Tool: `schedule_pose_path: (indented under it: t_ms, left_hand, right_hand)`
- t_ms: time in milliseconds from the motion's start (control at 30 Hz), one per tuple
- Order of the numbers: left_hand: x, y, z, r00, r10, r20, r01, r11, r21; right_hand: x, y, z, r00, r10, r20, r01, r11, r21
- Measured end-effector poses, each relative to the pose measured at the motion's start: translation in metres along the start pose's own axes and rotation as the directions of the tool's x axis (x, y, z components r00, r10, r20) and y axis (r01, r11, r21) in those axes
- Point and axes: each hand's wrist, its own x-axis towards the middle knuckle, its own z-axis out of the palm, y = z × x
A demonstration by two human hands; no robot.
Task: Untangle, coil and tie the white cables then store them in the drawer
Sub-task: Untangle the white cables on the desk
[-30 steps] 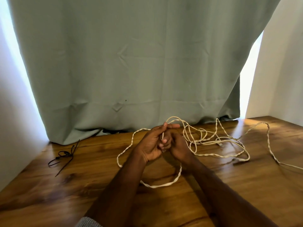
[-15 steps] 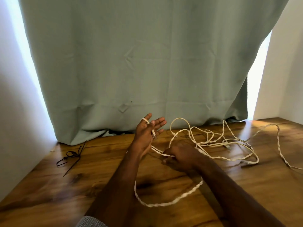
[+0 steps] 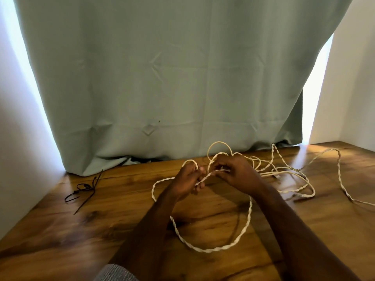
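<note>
A person's two hands work a length of twisted white cable (image 3: 246, 226) above a wooden table (image 3: 60, 240), seen from a head-worn camera. The left hand (image 3: 187, 180) has its fingers curled round the cable, and a small loop of it arches over the top of the index finger. The right hand (image 3: 236, 174), just to the right and nearly touching the left, pinches the same stretch between thumb and curled fingers; a short taut run of cable passes from one hand to the other.

From the hands the cable drops toward the near side and forms a wide open loop on the table between the two forearms. Another run leaves the left hand, bends out to the left and lies on the wood. Behind and to the right of the right hand lies a loose tangle of more white cable (image 3: 284, 171), with one loop standing up against the curtain; a further strand trails off across the table to the far right edge.

A grey-green curtain (image 3: 162, 78) hangs along the far edge of the table, with bright light showing on either side of it. Black cable ties (image 3: 85, 189) lie in a small heap at the far left of the table, well apart from the hands. A grey ribbed cuff (image 3: 115, 273) shows at the bottom edge on the left arm.
</note>
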Motion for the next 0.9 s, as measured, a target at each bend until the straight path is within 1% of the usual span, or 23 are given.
schedule_pose_path:
  t_ms: [67,133,200,267,300,367,433,500,567,600,633,667,700,733,767,800,833,867,900]
  left_hand:
    - [-0.002,0.004,0.005,0.998,-0.037,0.047,0.036,0.999,0.020]
    - [-0.003,0.015,0.009,0.983,-0.130,0.127,0.128,0.991,0.022]
    - [-0.004,0.024,0.011,0.958,-0.184,0.219,0.181,0.983,0.035]
    - [-0.004,0.022,0.009,0.944,-0.191,0.271,0.184,0.982,0.051]
    - [-0.005,0.019,0.009,0.938,-0.202,0.280,0.197,0.979,0.047]
    - [-0.006,0.013,0.012,0.939,-0.245,0.240,0.246,0.969,0.027]
    - [-0.004,0.011,0.011,0.942,-0.292,0.164,0.298,0.954,-0.016]
    - [-0.005,0.011,0.007,0.947,-0.311,0.077,0.314,0.949,-0.029]
    - [-0.005,0.020,0.013,0.953,-0.303,-0.009,0.303,0.953,-0.013]
    - [0.001,0.026,0.022,0.957,-0.290,0.008,0.290,0.956,-0.030]
    - [-0.004,0.038,0.021,0.919,-0.389,0.061,0.394,0.909,-0.137]
    - [-0.007,0.067,0.029,0.906,-0.422,0.046,0.422,0.884,-0.204]
    - [-0.010,0.082,0.035,0.911,-0.399,-0.099,0.405,0.913,0.052]
    - [-0.011,0.087,0.037,0.912,-0.377,-0.162,0.402,0.902,0.160]
    - [-0.007,0.083,0.032,0.909,-0.388,-0.149,0.409,0.900,0.150]
    - [-0.005,0.066,0.028,0.891,-0.450,-0.056,0.450,0.893,-0.027]
    - [-0.008,0.041,0.027,0.901,-0.434,-0.002,0.432,0.897,-0.089]
    - [-0.003,0.030,0.018,0.885,-0.464,0.038,0.461,0.862,-0.211]
    - [0.001,0.017,0.007,0.882,-0.445,0.157,0.472,0.827,-0.305]
  right_hand:
    - [0.001,-0.001,-0.001,0.999,-0.025,-0.045,0.022,0.997,-0.072]
    - [0.000,-0.002,-0.002,0.996,-0.011,-0.089,-0.006,0.982,-0.188]
    - [-0.001,-0.003,-0.005,0.992,0.061,-0.107,-0.089,0.956,-0.281]
    - [-0.001,-0.007,-0.008,0.985,0.164,-0.060,-0.174,0.907,-0.383]
    - [0.000,-0.012,-0.009,0.979,0.201,-0.033,-0.194,0.869,-0.456]
    - [0.003,-0.023,-0.007,0.973,0.232,-0.001,-0.194,0.812,-0.550]
    - [0.006,-0.040,-0.003,0.976,0.216,-0.020,-0.193,0.819,-0.540]
    - [0.010,-0.059,0.003,0.984,0.173,-0.034,-0.167,0.848,-0.502]
    - [0.015,-0.082,0.009,0.982,0.188,0.023,-0.148,0.838,-0.526]
    - [0.016,-0.092,0.012,0.975,0.215,0.058,-0.150,0.827,-0.542]
    - [0.017,-0.099,0.014,0.967,0.241,0.082,-0.158,0.820,-0.549]
    - [0.017,-0.103,0.015,0.959,0.266,0.095,-0.172,0.818,-0.548]
    - [0.018,-0.106,0.017,0.955,0.277,0.103,-0.178,0.820,-0.544]
    - [0.018,-0.107,0.019,0.955,0.274,0.112,-0.174,0.826,-0.536]
    - [0.018,-0.105,0.023,0.952,0.278,0.131,-0.169,0.831,-0.530]
    - [0.018,-0.101,0.026,0.945,0.289,0.154,-0.168,0.831,-0.530]
    - [0.019,-0.094,0.028,0.939,0.300,0.166,-0.172,0.831,-0.529]
    - [0.019,-0.083,0.030,0.938,0.305,0.166,-0.178,0.832,-0.525]
    - [0.018,-0.070,0.031,0.941,0.303,0.151,-0.187,0.837,-0.513]
